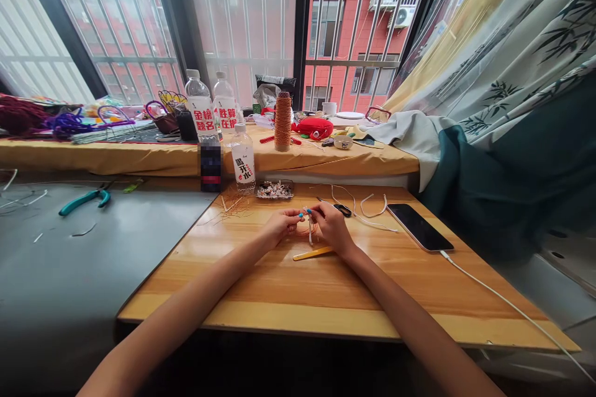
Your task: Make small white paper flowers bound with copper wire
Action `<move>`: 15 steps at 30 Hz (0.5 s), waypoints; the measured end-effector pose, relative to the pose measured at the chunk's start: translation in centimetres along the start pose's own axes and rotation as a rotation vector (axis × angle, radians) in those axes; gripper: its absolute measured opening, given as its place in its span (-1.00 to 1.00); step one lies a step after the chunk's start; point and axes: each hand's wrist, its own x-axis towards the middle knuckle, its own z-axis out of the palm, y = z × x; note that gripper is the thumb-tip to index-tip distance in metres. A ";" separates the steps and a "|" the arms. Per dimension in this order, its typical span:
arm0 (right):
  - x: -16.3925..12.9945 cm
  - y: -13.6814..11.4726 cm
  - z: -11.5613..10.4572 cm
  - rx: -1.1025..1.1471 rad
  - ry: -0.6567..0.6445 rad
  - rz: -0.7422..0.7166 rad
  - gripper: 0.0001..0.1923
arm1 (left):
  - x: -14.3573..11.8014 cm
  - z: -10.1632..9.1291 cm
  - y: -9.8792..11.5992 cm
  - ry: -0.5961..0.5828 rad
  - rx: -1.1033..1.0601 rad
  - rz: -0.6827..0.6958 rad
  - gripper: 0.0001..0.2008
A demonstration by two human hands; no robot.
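Right now I have both hands together over the middle of the wooden table [279, 285], fingertips meeting on a small white cord piece [310, 231]. My left hand [279, 227] is curled, thumb and forefinger pinched on the cord's upper end, where a tiny blue bit shows between the fingertips. My right hand [333, 226] is closed the same way, pinching the cord from the other side; its knuckles face me. The cord hangs down between the two hands, and a loose tangle of thin copper-coloured thread [305, 232] lies on the table just under them.

Taking the hands as my landmark: a yellow stick [313, 254] lies on the table just nearer to me than the right hand, almost touching the wrist. Black-handled scissors [343, 209] lie just beyond the right hand, with loose white cords [367, 211] curling further to the right of them. A dark phone [419, 227] lies well to the right, its white cable [503, 301] running off toward the table's near right corner. Beyond the hands stands a water bottle [243, 164], beside a small tray of beads [274, 190]. Farther back, on the yellow-draped sill, stands a cone of copper thread [282, 121]. Teal pliers [84, 199] lie well to the left, on the grey surface.
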 end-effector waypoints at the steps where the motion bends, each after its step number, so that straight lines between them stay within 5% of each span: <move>1: 0.0 0.0 0.0 0.004 0.005 0.021 -0.85 | 0.0 0.0 0.0 -0.001 0.009 0.001 -0.75; 15: 0.4 0.6 0.0 0.043 0.055 0.177 -0.85 | -0.2 0.7 0.0 0.055 0.512 0.135 -0.78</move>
